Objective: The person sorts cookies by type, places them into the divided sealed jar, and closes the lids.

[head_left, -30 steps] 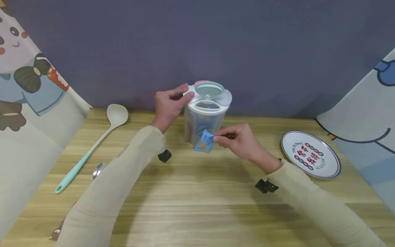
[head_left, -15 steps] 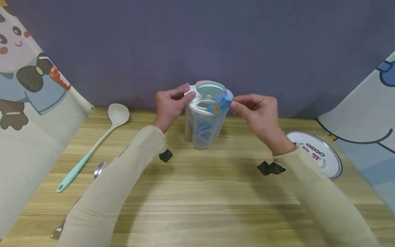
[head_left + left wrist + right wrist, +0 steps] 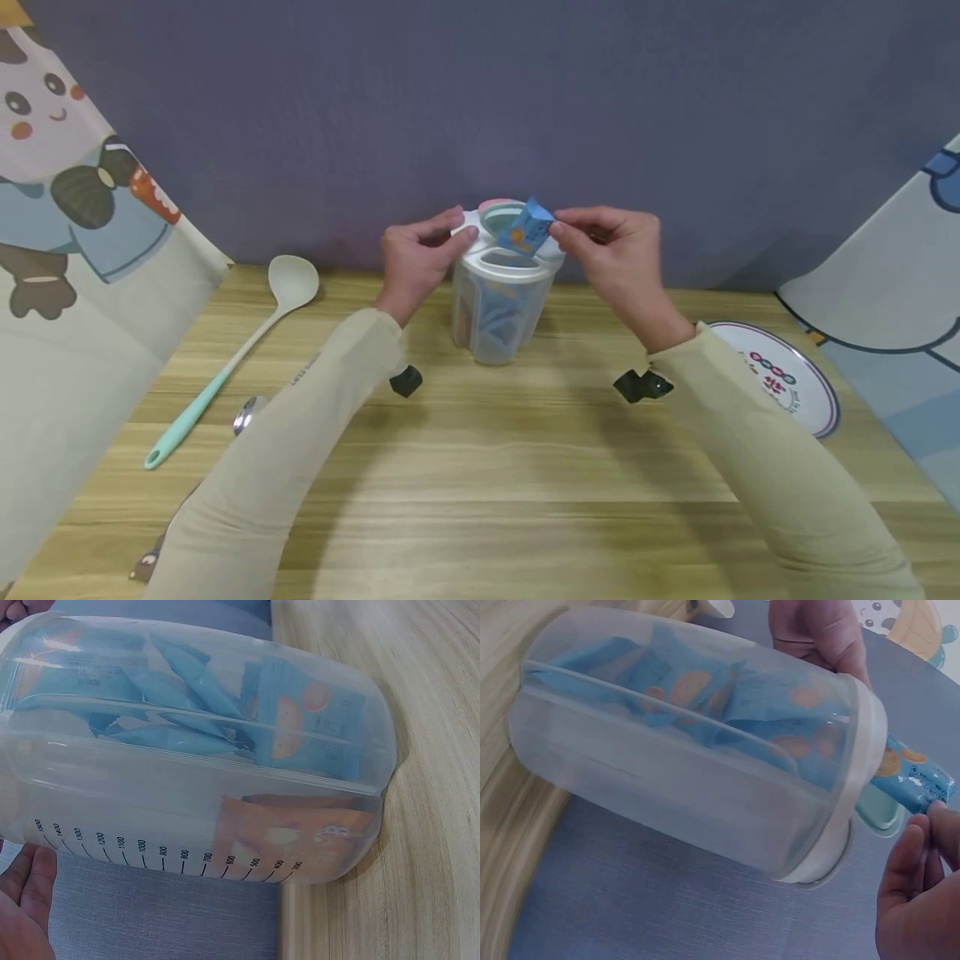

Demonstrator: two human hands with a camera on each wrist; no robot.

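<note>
A clear plastic food storage container (image 3: 498, 333) with a white lid (image 3: 513, 271) stands upright near the back wall. One lid opening is uncovered, with its pale green flap (image 3: 495, 218) raised. My left hand (image 3: 416, 262) grips the lid's left edge between thumb and fingers. Thumb and fingertips of my right hand (image 3: 618, 258) pinch a small blue snack packet (image 3: 527, 231); its lower end is at the opening. Several blue packets (image 3: 315, 720) fill one compartment in the left wrist view, and orange packets (image 3: 292, 832) lie at the bottom of another.
At left lies a skimmer-like white ladle (image 3: 294, 282) with a mint handle. A shiny metal piece (image 3: 246, 414) shows partly beneath my left sleeve. A white plate (image 3: 806, 379) with red lettering rests at right, partly covered by my right sleeve. A dark cloth wall (image 3: 480, 100) stands behind.
My right hand has lifted the blue packet from in front of the container up to the lid opening, then moved it slightly left. My left hand has kept its grip on the lid.
</note>
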